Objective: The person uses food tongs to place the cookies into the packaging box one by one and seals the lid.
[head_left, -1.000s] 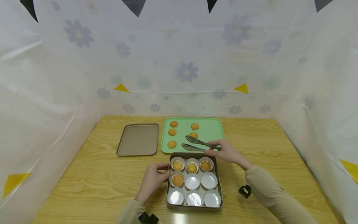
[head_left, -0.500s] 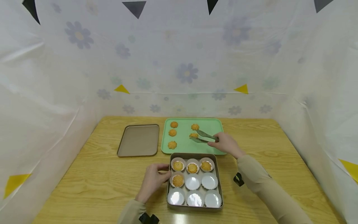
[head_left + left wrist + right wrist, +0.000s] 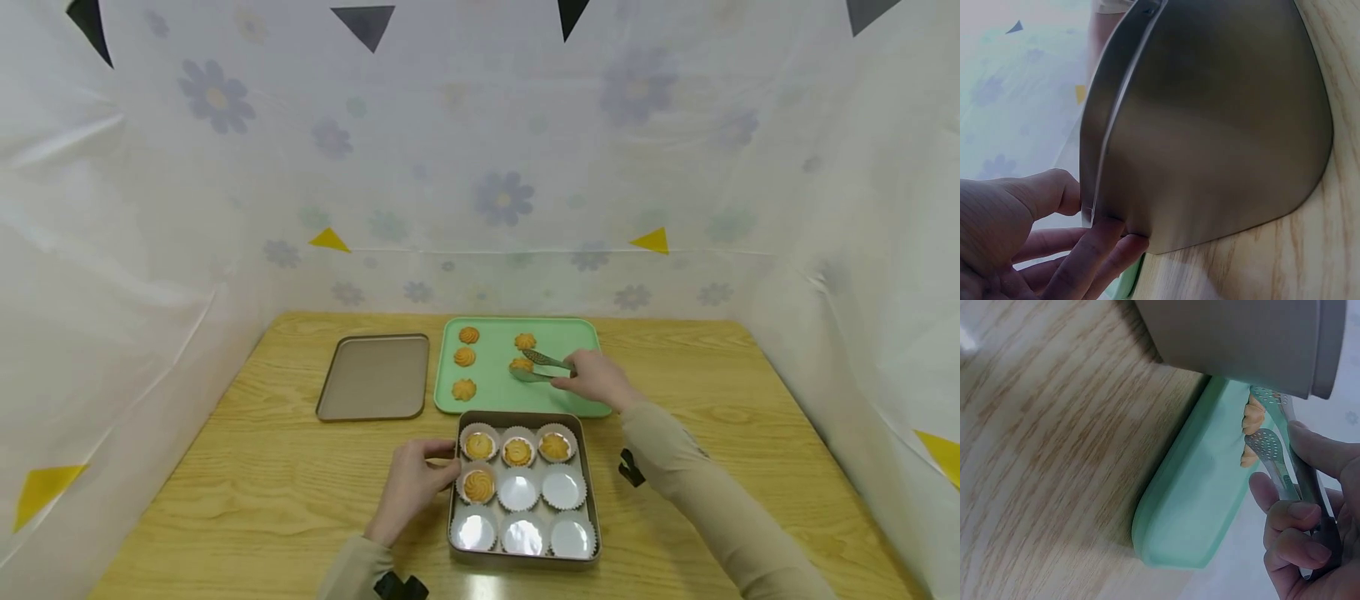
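My right hand (image 3: 600, 380) grips slotted metal tongs (image 3: 546, 360) over the green tray (image 3: 558, 333). The tips of the tongs lie on either side of a piped cookie (image 3: 521, 365); whether they touch it I cannot tell. In the right wrist view, fingers curl round the handles of the tongs (image 3: 1304, 472). My left hand (image 3: 411, 487) holds the left side of a deep metal tin (image 3: 525, 562), with its thumb at the rim and fingers against the wall in the left wrist view. White paper cups (image 3: 564, 487) fill the tin, several with a cookie (image 3: 478, 486) inside.
Further cookies lie on the green tray: one (image 3: 525, 342) behind the tongs and a column along the left, including a front one (image 3: 463, 389). A flat brown tray (image 3: 378, 379) stands left of it on the wooden table (image 3: 262, 492). Patterned sheeting hangs behind.
My right hand has carried the tongs forward over the green tray, and their arms have drawn closer together around a cookie. The left hand keeps its place on the tin.
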`<action>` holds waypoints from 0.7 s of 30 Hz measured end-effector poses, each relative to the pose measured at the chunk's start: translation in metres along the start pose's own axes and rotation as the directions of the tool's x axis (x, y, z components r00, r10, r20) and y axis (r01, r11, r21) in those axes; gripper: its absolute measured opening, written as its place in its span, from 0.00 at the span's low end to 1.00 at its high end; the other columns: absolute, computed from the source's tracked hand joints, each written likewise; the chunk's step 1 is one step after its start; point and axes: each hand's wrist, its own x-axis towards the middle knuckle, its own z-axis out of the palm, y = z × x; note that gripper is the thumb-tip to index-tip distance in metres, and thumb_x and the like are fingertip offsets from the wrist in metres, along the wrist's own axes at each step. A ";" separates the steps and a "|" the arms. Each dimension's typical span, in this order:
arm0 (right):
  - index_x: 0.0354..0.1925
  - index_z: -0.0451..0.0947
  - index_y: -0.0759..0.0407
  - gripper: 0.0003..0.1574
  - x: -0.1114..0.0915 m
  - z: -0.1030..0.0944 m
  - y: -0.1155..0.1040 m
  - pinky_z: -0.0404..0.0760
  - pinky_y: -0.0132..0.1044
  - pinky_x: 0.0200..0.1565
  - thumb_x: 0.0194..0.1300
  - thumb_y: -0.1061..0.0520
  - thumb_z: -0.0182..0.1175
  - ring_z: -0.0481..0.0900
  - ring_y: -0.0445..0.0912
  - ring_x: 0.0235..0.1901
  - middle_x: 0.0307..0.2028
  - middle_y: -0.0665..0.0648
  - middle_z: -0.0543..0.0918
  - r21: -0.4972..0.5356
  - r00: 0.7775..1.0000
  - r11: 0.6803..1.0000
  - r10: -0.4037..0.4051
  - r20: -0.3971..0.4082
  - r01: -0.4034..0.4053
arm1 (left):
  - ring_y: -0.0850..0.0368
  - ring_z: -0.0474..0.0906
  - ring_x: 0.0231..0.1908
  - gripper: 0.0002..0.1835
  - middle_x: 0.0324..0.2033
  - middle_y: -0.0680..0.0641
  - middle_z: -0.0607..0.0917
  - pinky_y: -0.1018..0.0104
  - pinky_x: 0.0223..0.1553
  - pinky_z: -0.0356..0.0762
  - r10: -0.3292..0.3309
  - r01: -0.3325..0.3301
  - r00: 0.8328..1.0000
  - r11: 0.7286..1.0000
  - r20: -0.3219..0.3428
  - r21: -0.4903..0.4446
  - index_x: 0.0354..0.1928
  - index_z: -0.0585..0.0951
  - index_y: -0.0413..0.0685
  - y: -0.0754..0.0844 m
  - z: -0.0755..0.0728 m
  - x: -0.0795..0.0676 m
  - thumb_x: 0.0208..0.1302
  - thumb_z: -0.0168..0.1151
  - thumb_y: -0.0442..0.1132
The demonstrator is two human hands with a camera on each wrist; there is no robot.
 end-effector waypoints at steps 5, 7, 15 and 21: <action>0.34 0.81 0.62 0.17 0.004 0.002 -0.001 0.62 0.31 0.21 0.67 0.48 0.65 0.63 0.39 0.17 0.17 0.48 0.69 -0.021 1.000 1.000 -0.004 -0.012 0.004 | 0.55 0.88 0.29 0.18 0.41 0.34 0.90 0.75 0.28 0.83 0.002 -0.002 1.000 1.000 0.002 0.002 0.49 0.85 0.31 0.000 0.000 0.000 0.55 0.68 0.31; 0.33 0.81 0.62 0.18 0.004 0.003 0.000 0.61 0.30 0.20 0.68 0.48 0.64 0.62 0.39 0.17 0.17 0.48 0.68 -0.027 1.000 1.000 -0.006 -0.015 0.006 | 0.55 0.88 0.30 0.19 0.41 0.34 0.90 0.74 0.28 0.83 0.005 -0.005 1.000 1.000 0.001 0.009 0.50 0.85 0.31 0.000 0.000 0.000 0.55 0.67 0.31; 0.37 0.83 0.64 0.19 0.006 0.005 0.001 0.62 0.29 0.20 0.69 0.47 0.63 0.64 0.39 0.16 0.16 0.48 0.70 -0.054 1.000 0.998 -0.017 -0.016 0.017 | 0.58 0.87 0.29 0.18 0.41 0.35 0.90 0.74 0.28 0.83 0.001 -0.001 1.000 1.000 0.000 0.031 0.50 0.85 0.32 -0.003 0.001 0.002 0.56 0.66 0.32; 0.42 0.84 0.66 0.20 0.007 0.005 0.001 0.63 0.29 0.20 0.70 0.49 0.62 0.64 0.39 0.17 0.17 0.49 0.72 -0.060 1.000 0.998 -0.028 -0.011 0.028 | 0.58 0.87 0.29 0.19 0.41 0.35 0.90 0.74 0.28 0.83 0.006 -0.006 1.000 0.999 -0.001 0.036 0.50 0.85 0.32 -0.004 0.002 0.001 0.56 0.66 0.32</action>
